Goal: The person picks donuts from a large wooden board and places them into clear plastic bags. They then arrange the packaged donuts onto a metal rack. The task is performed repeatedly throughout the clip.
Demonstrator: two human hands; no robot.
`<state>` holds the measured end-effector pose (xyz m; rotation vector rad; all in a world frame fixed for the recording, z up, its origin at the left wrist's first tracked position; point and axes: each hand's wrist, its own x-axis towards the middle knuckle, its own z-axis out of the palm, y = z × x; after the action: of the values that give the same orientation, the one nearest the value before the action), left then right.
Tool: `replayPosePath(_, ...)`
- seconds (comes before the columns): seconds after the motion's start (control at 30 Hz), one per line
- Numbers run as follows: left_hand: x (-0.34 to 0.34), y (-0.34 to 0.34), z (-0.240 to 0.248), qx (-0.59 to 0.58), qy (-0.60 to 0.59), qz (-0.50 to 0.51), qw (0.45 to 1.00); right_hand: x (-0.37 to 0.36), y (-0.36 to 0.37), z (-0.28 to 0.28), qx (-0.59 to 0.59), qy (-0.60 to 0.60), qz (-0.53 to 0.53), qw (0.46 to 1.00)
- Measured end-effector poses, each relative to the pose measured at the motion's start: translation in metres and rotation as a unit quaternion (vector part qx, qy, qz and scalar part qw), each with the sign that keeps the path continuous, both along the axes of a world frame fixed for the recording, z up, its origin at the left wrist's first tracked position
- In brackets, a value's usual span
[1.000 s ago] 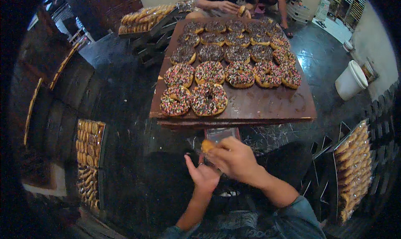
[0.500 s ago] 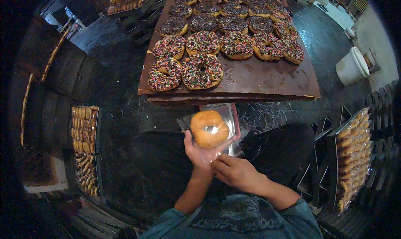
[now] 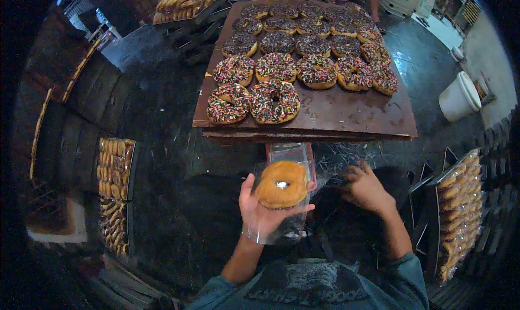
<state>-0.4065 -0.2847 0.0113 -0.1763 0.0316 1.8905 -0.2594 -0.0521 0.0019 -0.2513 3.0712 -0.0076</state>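
Observation:
A plain golden ring doughnut (image 3: 271, 195) sits inside a clear plastic bag (image 3: 265, 235). My left hand (image 3: 257, 212) supports it from below, with the thumb up along its left side and a finger reaching out to the right. The bag's loose end hangs over my left wrist. To the right and apart from the doughnut, my right hand (image 3: 369, 192) is raised with its fingers bent and spread, a little blurred. I make out nothing in it. Under the doughnut's far side lies a flat pack of clear bags (image 3: 287, 149) with a red edge.
Beyond my hands, a brown board (image 3: 346, 112) carries rows of doughnuts with sprinkles (image 3: 275, 102) and chocolate topping (image 3: 278, 42). Thin pale strips (image 3: 346, 154) litter the dark floor. Wrapped pastries (image 3: 460, 207) stand in a tray at right, more (image 3: 115, 169) at left. A white bucket (image 3: 457, 99) stands far right.
My right hand has left the bag's lower end and moved right, its fingers opening. My left hand and the bagged doughnut have shifted slightly nearer me; the bag end now hangs loose over the wrist.

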Motion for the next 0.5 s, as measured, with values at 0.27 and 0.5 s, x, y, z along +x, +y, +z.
replayPosePath(0.27, 0.022, 0.009, 0.013, 0.08, -0.073, -0.066, 0.992, -0.023, -0.072, 0.073, -0.36, 0.318, 0.082, 0.873)
replayPosePath(0.5, 0.042, 0.016, -0.018, -0.24, 0.514, 0.107, 0.817, 0.025, -0.069, 0.058, -0.659, 0.252, -0.262, 0.658)
